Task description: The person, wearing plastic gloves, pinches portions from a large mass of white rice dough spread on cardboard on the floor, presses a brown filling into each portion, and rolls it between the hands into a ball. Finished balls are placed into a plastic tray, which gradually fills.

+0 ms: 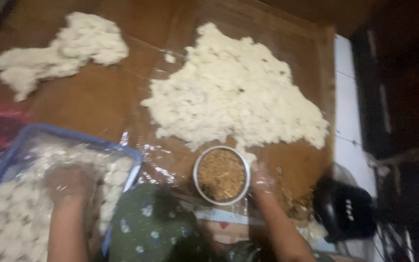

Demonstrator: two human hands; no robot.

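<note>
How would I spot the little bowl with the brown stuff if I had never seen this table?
Start at the large white heap spread on the brown surface. At its near edge, beside the right hand, sits a small round bowl. It alone has a pale rim and a brown crumbly filling; everything around it is white, including the lumps in the blue tray under the left hand.

Brown floor [98, 97] under clear plastic sheet [161, 170], white tiled strip [347, 97] at right — dim, warm light

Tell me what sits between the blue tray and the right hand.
In the head view, a round metal bowl of brown filling sits between the blue tray and the right hand, on the clear plastic sheet.
</note>
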